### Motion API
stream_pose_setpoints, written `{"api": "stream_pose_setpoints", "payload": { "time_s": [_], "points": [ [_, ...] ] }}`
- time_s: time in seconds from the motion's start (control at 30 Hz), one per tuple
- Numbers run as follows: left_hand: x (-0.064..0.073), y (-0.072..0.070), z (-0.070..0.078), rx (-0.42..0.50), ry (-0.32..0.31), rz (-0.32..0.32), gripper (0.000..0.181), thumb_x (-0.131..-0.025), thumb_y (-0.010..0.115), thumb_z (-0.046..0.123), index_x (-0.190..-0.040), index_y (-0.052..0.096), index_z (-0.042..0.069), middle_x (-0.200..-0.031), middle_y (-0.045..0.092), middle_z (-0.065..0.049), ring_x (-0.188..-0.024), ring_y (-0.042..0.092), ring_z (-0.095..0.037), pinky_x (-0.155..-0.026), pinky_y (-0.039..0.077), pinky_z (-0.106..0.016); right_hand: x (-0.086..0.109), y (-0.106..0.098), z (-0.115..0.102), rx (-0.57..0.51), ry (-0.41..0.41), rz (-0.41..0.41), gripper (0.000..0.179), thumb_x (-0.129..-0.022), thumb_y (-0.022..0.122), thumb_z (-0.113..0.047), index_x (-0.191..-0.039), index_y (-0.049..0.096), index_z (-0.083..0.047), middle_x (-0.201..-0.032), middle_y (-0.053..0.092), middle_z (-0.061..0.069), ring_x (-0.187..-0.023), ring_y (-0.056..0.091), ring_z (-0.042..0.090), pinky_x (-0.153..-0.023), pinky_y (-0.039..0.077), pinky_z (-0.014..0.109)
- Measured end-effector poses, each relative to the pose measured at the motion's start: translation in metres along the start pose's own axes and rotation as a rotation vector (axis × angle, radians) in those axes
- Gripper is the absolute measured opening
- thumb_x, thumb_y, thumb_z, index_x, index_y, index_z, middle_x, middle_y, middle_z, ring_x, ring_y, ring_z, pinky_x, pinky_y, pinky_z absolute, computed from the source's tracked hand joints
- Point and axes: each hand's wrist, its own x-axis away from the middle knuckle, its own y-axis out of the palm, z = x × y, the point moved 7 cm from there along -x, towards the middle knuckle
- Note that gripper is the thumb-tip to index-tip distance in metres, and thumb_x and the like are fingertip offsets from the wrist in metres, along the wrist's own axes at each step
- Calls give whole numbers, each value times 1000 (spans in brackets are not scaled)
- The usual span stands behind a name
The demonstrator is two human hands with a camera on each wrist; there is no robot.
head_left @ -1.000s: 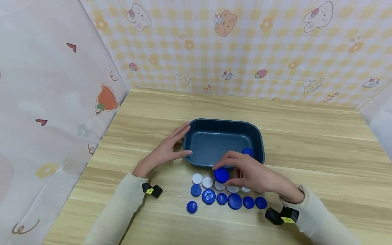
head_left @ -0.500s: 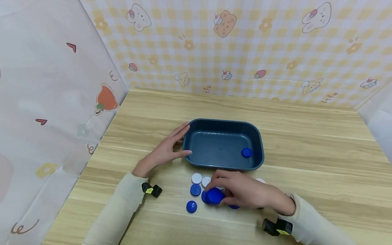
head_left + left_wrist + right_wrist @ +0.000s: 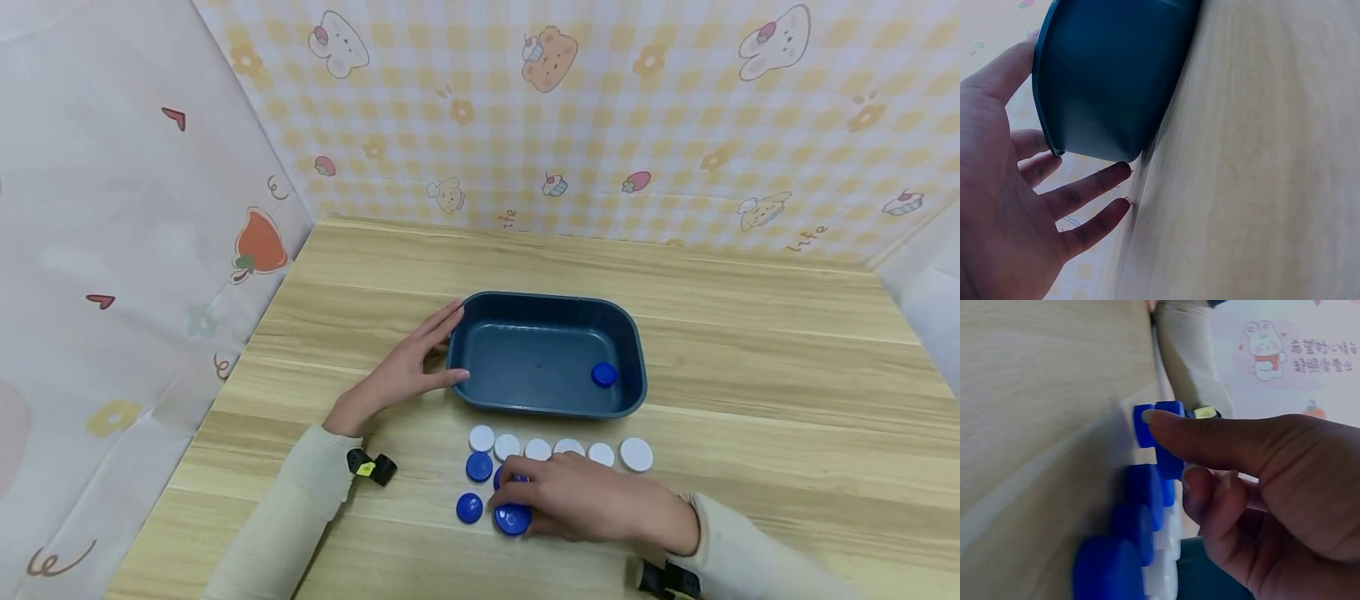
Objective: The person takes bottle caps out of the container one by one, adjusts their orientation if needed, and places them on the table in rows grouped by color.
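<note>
My right hand [image 3: 585, 498] pinches a blue bottle cap [image 3: 513, 520] between thumb and fingers, just above the table; its ridged side [image 3: 1170, 461] shows in the right wrist view. To its left lies a single blue cap [image 3: 469, 507]. Behind it runs a row of blue caps [image 3: 479, 467], mostly hidden by the hand. My left hand [image 3: 401, 367] rests at the left end of a dark teal plastic basin [image 3: 551, 411], fingers spread, thumb on the near rim. The left wrist view shows its fingers [image 3: 1088, 190] beside the basin's outer wall.
One blue cap [image 3: 604, 374] lies inside the basin at the right. Several white caps [image 3: 636, 454] form a row between the basin and the blue caps. The wooden table [image 3: 765, 350] meets a patterned cloth wall [image 3: 585, 125] at the back.
My right hand has come from the basin's near rim back over the cap rows to the front, carrying the blue cap and lowering it right of the single cap. The left hand stays put.
</note>
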Motion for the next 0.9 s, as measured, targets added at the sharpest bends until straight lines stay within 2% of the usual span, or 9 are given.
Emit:
{"api": "stream_pose_setpoints", "payload": {
  "time_s": [0.23, 0.47, 0.67, 0.9],
  "points": [
    [0, 0, 0, 7, 5, 2, 84, -89, 70, 33, -153, 20, 12, -160, 10, -3, -139, 29, -21, -104, 37, -43, -2, 10, -2, 22, -50, -2, 37, -88, 71, -22, -125, 63, -27, -115, 54, -10, -75, 51, -5, -62, 40, 7],
    [0, 0, 1, 3, 5, 1, 84, -89, 69, 37, -153, 21, 13, -160, 11, -4, -138, 31, -21, -105, 36, -45, -2, 16, -5, 50, -104, 20, 36, -88, 71, -20, -123, 63, -25, -115, 56, -10, -77, 52, -6, -64, 40, 6],
    [1, 0, 0, -5, 10, 0, 84, -89, 67, 42, -153, 21, 12, -160, 10, -3, -140, 26, -22, -105, 35, -46, -2, 16, -5, 62, -101, 33, 36, -87, 72, -20, -122, 64, -25, -114, 58, -10, -79, 53, -6, -65, 41, 5],
    [1, 1, 0, 4, 1, -3, 85, -89, 65, 45, -153, 21, 12, -160, 9, 1, -139, 28, -21, -105, 35, -45, -2, 15, -5, 45, -83, 22, 37, -88, 71, -19, -124, 63, -26, -116, 58, -10, -79, 53, -6, -65, 40, 5]
  ]
}}
